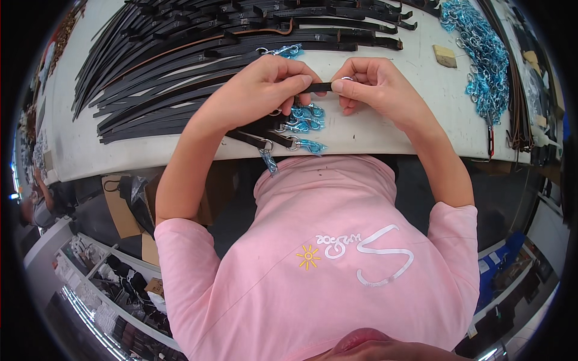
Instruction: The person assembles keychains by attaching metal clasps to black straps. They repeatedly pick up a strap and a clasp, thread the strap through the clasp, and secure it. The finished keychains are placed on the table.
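A black strap (320, 88) stretches between my two hands over the white table. My left hand (263, 90) pinches it with thumb and fingers, and my right hand (376, 88) pinches its other end. A bit of metal ring (347, 78) shows at my right fingertips; the rest is hidden. Below and beside my left hand lie black straps with metal rings and clasps wrapped in blue plastic (306, 118). Another blue-wrapped clasp (289, 51) lies just beyond that hand. One more (269, 161) hangs over the table's near edge.
Many long black straps (180, 54) cover the left and far table (385, 141). To the right lie a heap of blue-wrapped metal clasps (484, 66), a yellowish block (445, 56) and a red-edged tool (490, 139). Cardboard boxes (120, 207) stand below at left, near another person (42, 201).
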Demonstrator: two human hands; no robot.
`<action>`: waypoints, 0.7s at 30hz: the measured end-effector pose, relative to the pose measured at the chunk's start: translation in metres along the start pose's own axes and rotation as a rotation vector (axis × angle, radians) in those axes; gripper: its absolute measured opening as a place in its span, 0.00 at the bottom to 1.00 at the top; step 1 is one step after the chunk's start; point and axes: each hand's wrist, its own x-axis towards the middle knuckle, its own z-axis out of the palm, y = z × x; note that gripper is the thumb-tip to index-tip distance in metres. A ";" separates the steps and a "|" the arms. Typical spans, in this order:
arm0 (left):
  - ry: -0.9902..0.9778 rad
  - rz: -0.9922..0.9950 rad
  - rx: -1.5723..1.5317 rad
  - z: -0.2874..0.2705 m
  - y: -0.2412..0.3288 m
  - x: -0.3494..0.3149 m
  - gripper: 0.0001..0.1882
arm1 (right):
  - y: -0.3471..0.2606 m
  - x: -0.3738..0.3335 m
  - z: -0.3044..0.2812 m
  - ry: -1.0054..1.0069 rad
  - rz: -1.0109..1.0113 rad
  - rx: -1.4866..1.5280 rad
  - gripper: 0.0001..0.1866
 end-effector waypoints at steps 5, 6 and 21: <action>-0.069 -0.126 -0.052 -0.002 0.006 0.007 0.14 | -0.002 0.001 0.000 0.007 0.002 -0.018 0.12; -0.066 -0.131 -0.067 -0.002 0.007 0.007 0.15 | -0.002 0.001 0.000 0.006 -0.002 -0.012 0.12; 0.001 -0.017 -0.031 0.006 0.001 0.008 0.14 | 0.002 0.003 -0.001 0.001 -0.032 0.005 0.10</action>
